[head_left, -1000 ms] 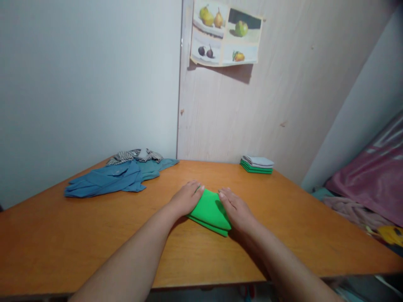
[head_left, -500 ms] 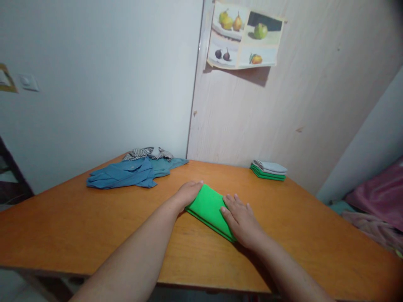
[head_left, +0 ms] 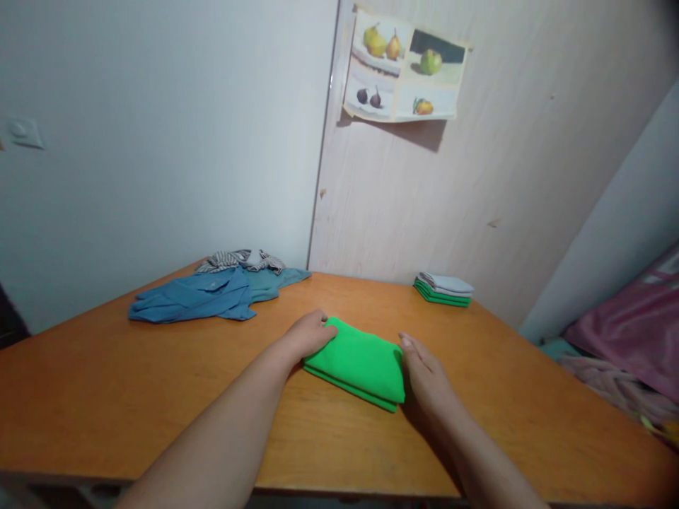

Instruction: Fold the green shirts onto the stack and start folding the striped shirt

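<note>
A bright green folded cloth [head_left: 361,362] lies flat on the orange wooden table [head_left: 159,382], near the middle. My left hand [head_left: 308,336] rests at the cloth's left end, fingers curled over its edge. At the right end my right hand [head_left: 427,371] lies against the cloth with its fingers together, tips touching the edge. Both forearms stretch in from the bottom of the view.
Several unfolded blue and striped garments [head_left: 212,290] lie in a heap at the table's back left. A small stack of folded green and grey cloths [head_left: 444,288] sits at the back right by the wall. A bed with pink fabric [head_left: 631,332] stands to the right.
My right hand slid off the top of the green cloth to its right end. My left hand curled over the left edge. The cloth now lies more squarely.
</note>
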Action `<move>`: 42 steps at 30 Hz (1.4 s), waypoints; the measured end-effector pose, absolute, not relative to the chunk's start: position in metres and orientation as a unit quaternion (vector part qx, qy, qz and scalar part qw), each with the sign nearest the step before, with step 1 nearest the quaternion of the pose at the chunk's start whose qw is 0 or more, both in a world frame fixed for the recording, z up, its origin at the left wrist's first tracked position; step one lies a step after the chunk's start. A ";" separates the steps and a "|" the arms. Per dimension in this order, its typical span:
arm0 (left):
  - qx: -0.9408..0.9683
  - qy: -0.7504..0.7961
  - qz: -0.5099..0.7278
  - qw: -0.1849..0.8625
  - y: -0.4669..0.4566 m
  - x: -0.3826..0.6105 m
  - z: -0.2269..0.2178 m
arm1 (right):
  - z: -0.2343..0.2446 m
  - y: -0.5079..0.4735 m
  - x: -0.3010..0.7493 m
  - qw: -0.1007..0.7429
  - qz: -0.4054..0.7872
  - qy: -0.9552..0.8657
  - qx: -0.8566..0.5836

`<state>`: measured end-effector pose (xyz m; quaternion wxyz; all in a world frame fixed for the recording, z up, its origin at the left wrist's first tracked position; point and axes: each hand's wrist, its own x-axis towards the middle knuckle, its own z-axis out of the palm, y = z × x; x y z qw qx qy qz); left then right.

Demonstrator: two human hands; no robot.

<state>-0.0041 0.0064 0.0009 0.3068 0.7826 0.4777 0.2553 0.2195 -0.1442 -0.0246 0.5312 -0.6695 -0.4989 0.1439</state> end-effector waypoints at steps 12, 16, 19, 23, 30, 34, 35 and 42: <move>0.949 0.178 0.203 0.161 -0.059 0.005 0.034 | -0.029 -0.157 0.224 0.563 0.088 -0.490 -0.660; 0.963 0.181 0.140 0.143 -0.066 0.007 0.028 | -0.030 -0.155 0.224 0.566 0.086 -0.497 -0.652; 0.964 0.187 0.130 0.137 -0.063 0.007 0.024 | -0.030 -0.155 0.224 0.563 0.081 -0.498 -0.655; 0.960 0.180 0.140 0.162 -0.059 0.007 0.024 | -0.030 -0.161 0.224 0.544 0.072 -0.500 -0.670; 0.942 0.141 0.183 0.245 -0.051 0.007 0.024 | -0.025 -0.185 0.218 0.428 0.008 -0.552 -0.716; 0.936 0.135 0.196 0.260 -0.047 0.008 0.021 | -0.022 -0.188 0.216 0.388 0.012 -0.591 -0.707; 0.935 0.136 0.195 0.264 -0.047 0.008 0.021 | -0.021 -0.188 0.216 0.381 0.018 -0.597 -0.706; 0.931 0.146 0.184 0.281 -0.051 0.008 0.026 | -0.015 -0.187 0.208 0.338 0.032 -0.615 -0.712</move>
